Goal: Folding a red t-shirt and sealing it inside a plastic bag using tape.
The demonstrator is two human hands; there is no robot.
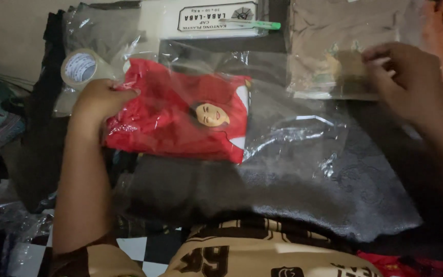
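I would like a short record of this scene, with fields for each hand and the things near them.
left hand: grips the left end of the red garment in a clear plastic bag
right hand: rests on the beige bagged garment
tape roll: just above the left hand
dark cloth: lies under the red package
green pen: on the white packet at the top

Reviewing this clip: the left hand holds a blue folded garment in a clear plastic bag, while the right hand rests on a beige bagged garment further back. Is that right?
Not quite. The head view shows the garment in the clear plastic bag is red, not blue. The rest holds: the left hand grips its edge, and the right hand rests on the beige bagged garment further back.
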